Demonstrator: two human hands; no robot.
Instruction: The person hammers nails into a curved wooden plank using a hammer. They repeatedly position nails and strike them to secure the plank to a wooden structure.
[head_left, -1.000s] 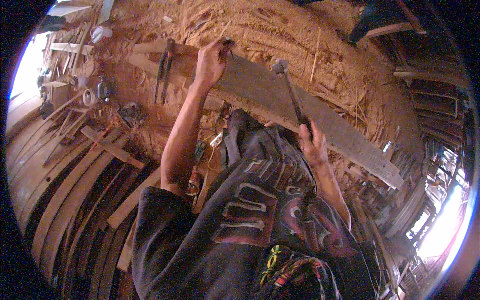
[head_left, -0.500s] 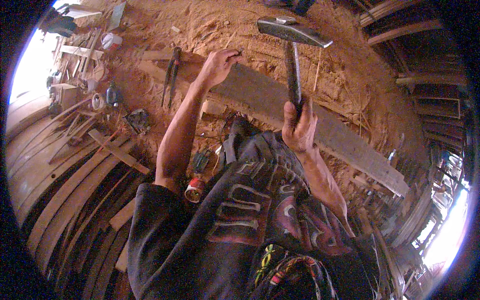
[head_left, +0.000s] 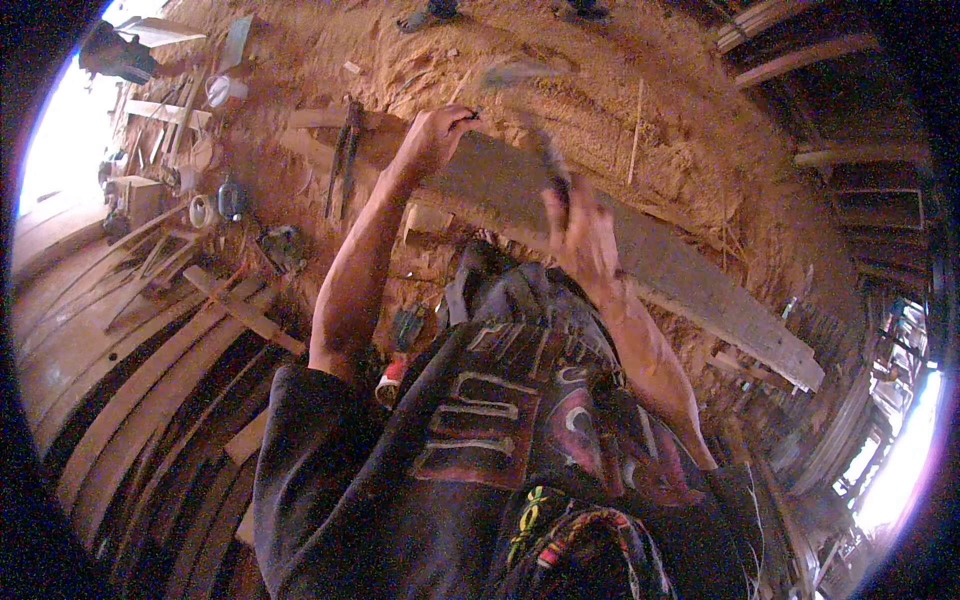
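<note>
A long grey-brown wooden plank (head_left: 690,280) slants from upper left to lower right in front of me. At its upper edge, my left hand (head_left: 435,140) is closed in a pinch, with a small dark bit at the fingertips that I cannot make out. My right hand (head_left: 587,235) is wrapped round the handle of a hammer (head_left: 548,150). Both handle and head are smeared by motion. The hammer head hangs above the sawdust, just beyond and to the right of my left fingertips. Left of that hand, long-handled pincers (head_left: 344,160) lie across a wood piece.
Sawdust (head_left: 590,120) covers the ground. A person's shoes (head_left: 430,16) show at the far edge. Curved boards (head_left: 150,410) fill the lower left, near a white bucket (head_left: 226,91) and a blue jug (head_left: 231,198). A red-and-white can (head_left: 392,380) sits by my left elbow.
The hammer has swung left and lower, its head now blurred near my left hand. My right hand moved slightly left with it. The left hand stays almost in place.
</note>
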